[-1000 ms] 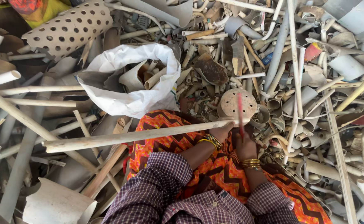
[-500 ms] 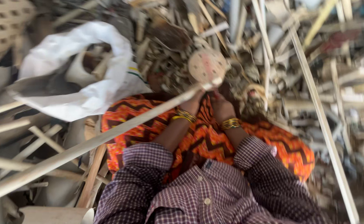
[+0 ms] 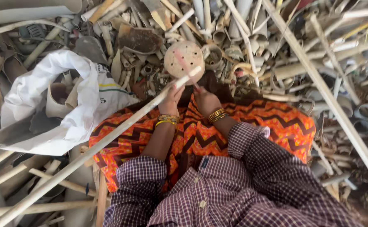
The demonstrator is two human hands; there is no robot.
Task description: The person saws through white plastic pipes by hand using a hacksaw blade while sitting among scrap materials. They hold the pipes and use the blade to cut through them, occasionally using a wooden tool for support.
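I sit amid a heap of dirty plastic pipe scrap, an orange zigzag cloth (image 3: 276, 126) over my lap. My left hand (image 3: 172, 100) grips a long pale plastic pipe (image 3: 108, 141) that runs from the lower left up to my hands. My right hand (image 3: 205, 101) holds a thin pink rod (image 3: 184, 69) that lies across a round tan perforated disc (image 3: 184, 59) just beyond my fingers. Gold bangles circle both wrists. Whether the disc is held or rests on the pile is unclear.
An open white sack (image 3: 45, 113) with pipe pieces inside lies at my left. A long flat strip (image 3: 322, 88) slants down the right side. Broken pipes, bends and fittings (image 3: 242, 33) cover the ground all round.
The view has swung and steadied. Both hands stay together at the disc, with the long pipe still in my left hand.
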